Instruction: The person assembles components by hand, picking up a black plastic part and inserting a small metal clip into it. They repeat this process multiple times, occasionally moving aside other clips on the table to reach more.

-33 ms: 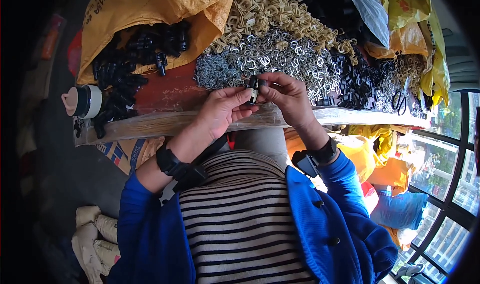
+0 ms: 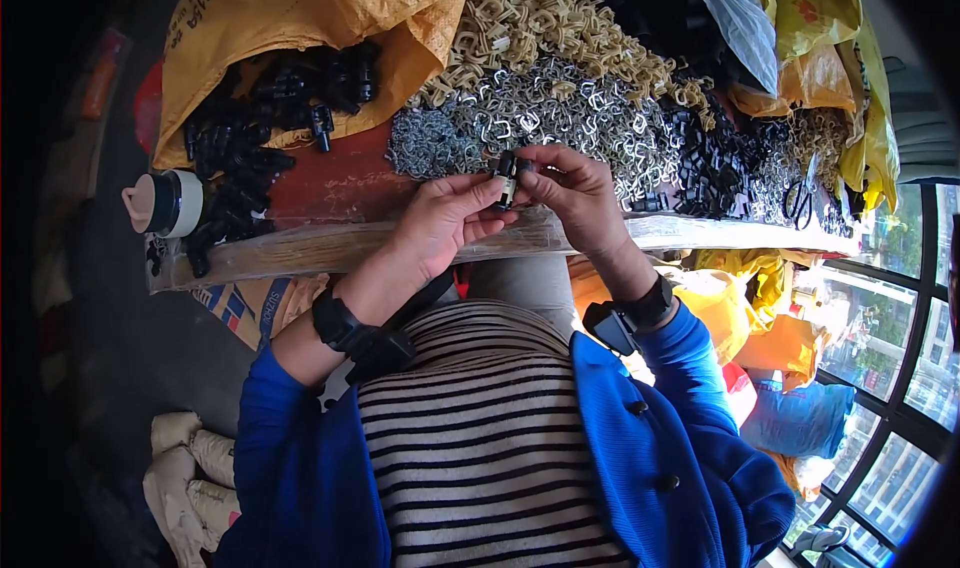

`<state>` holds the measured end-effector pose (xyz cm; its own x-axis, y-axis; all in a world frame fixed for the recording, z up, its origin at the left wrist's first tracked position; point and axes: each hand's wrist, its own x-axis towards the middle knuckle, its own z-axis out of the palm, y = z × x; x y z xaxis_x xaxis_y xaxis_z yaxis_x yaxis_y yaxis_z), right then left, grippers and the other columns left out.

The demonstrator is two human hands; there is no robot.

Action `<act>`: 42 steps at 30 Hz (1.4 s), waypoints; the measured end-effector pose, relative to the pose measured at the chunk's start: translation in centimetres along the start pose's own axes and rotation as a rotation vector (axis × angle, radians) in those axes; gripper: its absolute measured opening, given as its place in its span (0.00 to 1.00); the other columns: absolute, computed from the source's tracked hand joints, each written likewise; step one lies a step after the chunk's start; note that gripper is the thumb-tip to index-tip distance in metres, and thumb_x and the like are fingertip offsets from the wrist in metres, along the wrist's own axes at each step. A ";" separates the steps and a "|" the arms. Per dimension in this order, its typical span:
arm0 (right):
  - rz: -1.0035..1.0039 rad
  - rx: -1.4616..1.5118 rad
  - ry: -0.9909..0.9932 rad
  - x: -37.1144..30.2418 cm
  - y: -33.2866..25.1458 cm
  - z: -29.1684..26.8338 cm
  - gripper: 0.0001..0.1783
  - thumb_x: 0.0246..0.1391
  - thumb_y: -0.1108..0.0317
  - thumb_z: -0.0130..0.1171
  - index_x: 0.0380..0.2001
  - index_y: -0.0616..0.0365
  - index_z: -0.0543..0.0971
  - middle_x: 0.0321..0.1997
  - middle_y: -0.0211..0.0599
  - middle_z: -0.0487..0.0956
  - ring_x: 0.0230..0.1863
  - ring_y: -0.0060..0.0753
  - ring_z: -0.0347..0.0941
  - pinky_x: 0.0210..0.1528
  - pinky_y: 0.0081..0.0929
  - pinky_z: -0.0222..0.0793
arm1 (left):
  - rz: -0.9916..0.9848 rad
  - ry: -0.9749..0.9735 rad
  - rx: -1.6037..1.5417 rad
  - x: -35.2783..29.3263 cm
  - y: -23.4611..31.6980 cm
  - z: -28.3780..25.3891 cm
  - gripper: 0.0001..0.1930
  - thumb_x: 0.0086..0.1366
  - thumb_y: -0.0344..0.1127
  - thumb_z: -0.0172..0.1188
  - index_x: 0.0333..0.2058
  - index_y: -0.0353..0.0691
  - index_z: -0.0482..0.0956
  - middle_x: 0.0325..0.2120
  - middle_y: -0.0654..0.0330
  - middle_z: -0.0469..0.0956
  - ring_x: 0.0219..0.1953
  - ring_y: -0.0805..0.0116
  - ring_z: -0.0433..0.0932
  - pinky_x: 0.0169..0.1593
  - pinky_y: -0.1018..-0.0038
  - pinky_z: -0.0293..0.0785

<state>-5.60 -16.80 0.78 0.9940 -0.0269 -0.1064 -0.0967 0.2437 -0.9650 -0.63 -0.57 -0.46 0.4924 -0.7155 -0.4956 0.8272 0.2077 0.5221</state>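
Over the table's near edge, my two hands meet on a small black plastic fitting [image 2: 507, 182] with a pale part showing in its middle. My left hand [image 2: 452, 218] pinches its lower left side between thumb and fingers. From the right, the thumb and forefinger of my right hand [image 2: 573, 190] close on its upper end, and the fingers hide part of it. Just beyond my hands lie a heap of silvery metal clips [image 2: 560, 108] and a smaller pile of fine grey metal pieces [image 2: 432, 142]. Tan U-shaped pieces [image 2: 550, 28] are heaped behind these.
At the left, an orange woven sack [image 2: 300, 8] spills black fittings [image 2: 235, 158] onto the red tabletop [image 2: 340, 176]. A lidded cup [image 2: 170, 203] stands at the left corner. Small black parts [image 2: 715, 163] lie to the right, near yellow bags [image 2: 875, 128]. Filled bags [image 2: 800, 418] sit below, by the window.
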 end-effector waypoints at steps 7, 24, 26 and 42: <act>-0.036 -0.054 0.030 -0.7 0.0 0.5 0.13 0.44 0.74 0.53 0.36 0.63 0.71 0.25 0.29 0.71 0.25 0.19 0.68 0.29 0.14 0.65 | 0.000 -0.023 0.045 0.1 -0.1 0.1 0.10 0.55 0.36 0.51 0.34 0.37 0.71 0.28 0.58 0.74 0.29 0.70 0.75 0.31 0.81 0.73; -0.662 -0.951 -0.073 0.3 -1.8 -0.2 0.16 0.32 0.64 0.61 0.28 0.57 0.74 0.26 0.34 0.67 0.27 0.35 0.64 0.27 0.27 0.61 | -0.057 -0.131 0.100 -0.3 1.4 0.3 0.10 0.58 0.35 0.46 0.33 0.34 0.70 0.25 0.59 0.72 0.26 0.73 0.73 0.30 0.82 0.71; -0.780 -1.063 0.029 2.2 -2.6 -2.6 0.14 0.33 0.66 0.60 0.28 0.57 0.73 0.26 0.35 0.68 0.27 0.36 0.64 0.28 0.29 0.60 | -0.032 -0.137 0.175 -0.1 1.8 -0.2 0.11 0.58 0.35 0.45 0.34 0.33 0.69 0.26 0.59 0.72 0.26 0.74 0.73 0.29 0.82 0.71; -0.203 -1.534 0.618 13.8 -7.4 -17.5 0.18 0.36 0.63 0.56 0.32 0.60 0.68 0.27 0.41 0.71 0.32 0.44 0.68 0.33 0.37 0.64 | 0.073 -0.109 0.211 0.2 0.3 -0.8 0.12 0.59 0.32 0.44 0.40 0.33 0.64 0.32 0.55 0.71 0.32 0.70 0.73 0.34 0.82 0.71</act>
<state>7.89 -35.96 2.29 0.8631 -0.3822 0.3302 -0.3069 -0.9160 -0.2583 -0.07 -0.11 -0.93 0.5073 -0.7736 -0.3798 0.7102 0.1256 0.6927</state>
